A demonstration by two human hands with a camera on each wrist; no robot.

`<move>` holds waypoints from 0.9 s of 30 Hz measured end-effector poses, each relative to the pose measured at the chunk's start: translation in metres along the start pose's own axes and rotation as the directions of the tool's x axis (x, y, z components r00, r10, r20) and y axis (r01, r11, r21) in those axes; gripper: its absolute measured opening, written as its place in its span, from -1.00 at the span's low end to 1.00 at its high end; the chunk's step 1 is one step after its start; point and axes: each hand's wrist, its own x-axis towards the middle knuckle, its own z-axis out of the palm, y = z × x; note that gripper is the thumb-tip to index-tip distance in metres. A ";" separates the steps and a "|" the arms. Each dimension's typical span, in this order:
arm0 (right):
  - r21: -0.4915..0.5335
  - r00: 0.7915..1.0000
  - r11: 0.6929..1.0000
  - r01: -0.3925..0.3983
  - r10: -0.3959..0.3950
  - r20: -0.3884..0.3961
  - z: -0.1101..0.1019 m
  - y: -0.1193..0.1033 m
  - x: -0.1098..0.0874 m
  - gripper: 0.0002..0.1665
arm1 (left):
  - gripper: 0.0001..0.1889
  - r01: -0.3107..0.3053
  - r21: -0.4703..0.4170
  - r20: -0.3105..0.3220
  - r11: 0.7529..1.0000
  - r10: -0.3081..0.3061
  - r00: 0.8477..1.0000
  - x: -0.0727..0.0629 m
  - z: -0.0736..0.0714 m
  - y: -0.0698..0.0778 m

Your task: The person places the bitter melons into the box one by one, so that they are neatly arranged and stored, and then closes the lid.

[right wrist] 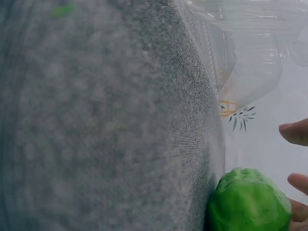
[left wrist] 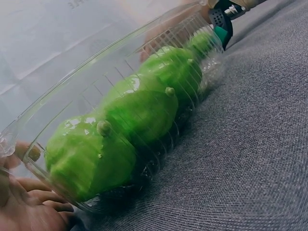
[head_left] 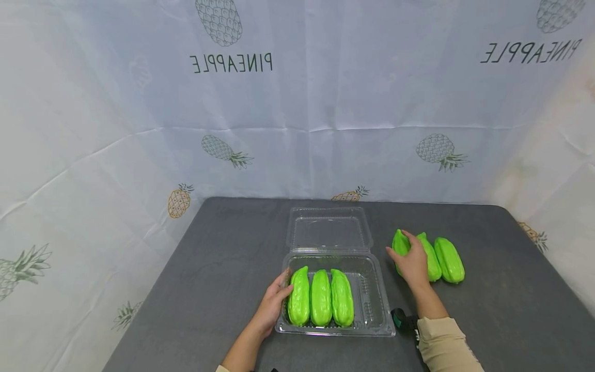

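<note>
A clear plastic clamshell container (head_left: 372, 315) sits on the table with its lid (head_left: 330, 230) folded back. Three glossy green ridged gourds (head_left: 321, 298) lie side by side inside it. My left hand (head_left: 271, 305) holds the container's left side, thumb over the rim; in the left wrist view its fingers (left wrist: 45, 197) are against the near corner. To the right of the container, my right hand (head_left: 413, 261) is over the leftmost of three more gourds (head_left: 401, 243), partly covering it. In the right wrist view, the thumb stands apart from a gourd (right wrist: 248, 202), with fingers beside it.
Two other gourds (head_left: 449, 261) lie just right of the right hand. A black strap with a green part (head_left: 398, 319) is on the right wrist, near the container's corner. The dark grey table (head_left: 223, 268) backs onto a pineapple-print curtain (head_left: 307, 103).
</note>
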 end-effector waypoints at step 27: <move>-0.306 0.951 0.934 0.182 -0.087 0.297 0.007 0.005 -0.001 -0.15 | -0.37 -0.004 0.007 -0.009 1.000 0.004 1.000 0.001 0.001 -0.001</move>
